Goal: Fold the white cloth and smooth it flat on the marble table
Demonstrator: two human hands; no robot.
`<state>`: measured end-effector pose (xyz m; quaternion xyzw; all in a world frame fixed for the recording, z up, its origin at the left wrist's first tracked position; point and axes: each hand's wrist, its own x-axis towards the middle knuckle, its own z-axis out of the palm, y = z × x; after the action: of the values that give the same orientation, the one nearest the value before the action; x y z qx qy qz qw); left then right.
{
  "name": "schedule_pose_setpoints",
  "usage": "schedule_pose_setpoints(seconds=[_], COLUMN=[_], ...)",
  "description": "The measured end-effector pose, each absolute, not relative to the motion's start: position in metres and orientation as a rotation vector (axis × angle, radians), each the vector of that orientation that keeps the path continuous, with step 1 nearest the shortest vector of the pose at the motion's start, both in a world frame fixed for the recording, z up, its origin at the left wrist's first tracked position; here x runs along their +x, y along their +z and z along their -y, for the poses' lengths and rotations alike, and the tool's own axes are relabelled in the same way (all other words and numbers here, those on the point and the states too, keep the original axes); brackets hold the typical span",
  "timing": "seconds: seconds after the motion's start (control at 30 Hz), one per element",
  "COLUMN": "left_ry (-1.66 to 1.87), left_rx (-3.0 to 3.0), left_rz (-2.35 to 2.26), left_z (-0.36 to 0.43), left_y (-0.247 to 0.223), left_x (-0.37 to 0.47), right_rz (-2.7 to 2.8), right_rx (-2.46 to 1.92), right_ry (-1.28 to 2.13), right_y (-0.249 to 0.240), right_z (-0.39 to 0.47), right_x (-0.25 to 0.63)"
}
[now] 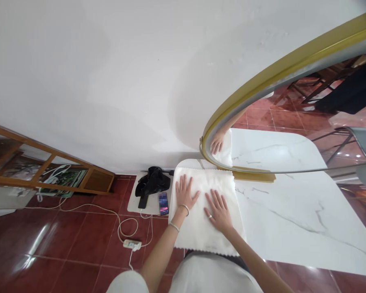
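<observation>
Left hand [186, 196] and right hand [221, 212], fingers spread wide, rest palm-down on white cloth [203, 230] covering the marbled tabletop's [293, 215] left end.

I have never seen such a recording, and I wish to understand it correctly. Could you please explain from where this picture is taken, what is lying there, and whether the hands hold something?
There is no machine here, only a person with bare hands. The camera sits on the person's head and looks forward and down. The left hand and right hand rest, fingers spread, on a white cloth with a wavy edge. Neither holds anything. The cloth lies on a white table with grey veins. The large mirror reflects part of the scene, so the extra hand in it is only a reflection. Left of the table is a phone.
</observation>
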<state>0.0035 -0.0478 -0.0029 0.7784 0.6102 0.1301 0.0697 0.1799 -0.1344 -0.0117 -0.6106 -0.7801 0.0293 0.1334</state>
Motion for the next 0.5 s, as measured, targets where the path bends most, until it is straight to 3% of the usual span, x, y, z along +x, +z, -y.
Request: schedule_pose_setpoints(seconds=[0.27, 0.5], left_ry=[0.389, 0.414], left_rx=[2.349, 2.273], left_rz=[-1.819, -1.942], left_z=[-0.056, 0.0], left_y=[0.006, -0.003], left_x=[0.022, 0.016], right_rz=[2.159, 2.085], right_rx=[-1.866, -1.937], right_ry=[0.091, 0.114], right_y=[-0.013, -0.021], right_z=[0.005, -0.046], right_x=[0.177, 0.17])
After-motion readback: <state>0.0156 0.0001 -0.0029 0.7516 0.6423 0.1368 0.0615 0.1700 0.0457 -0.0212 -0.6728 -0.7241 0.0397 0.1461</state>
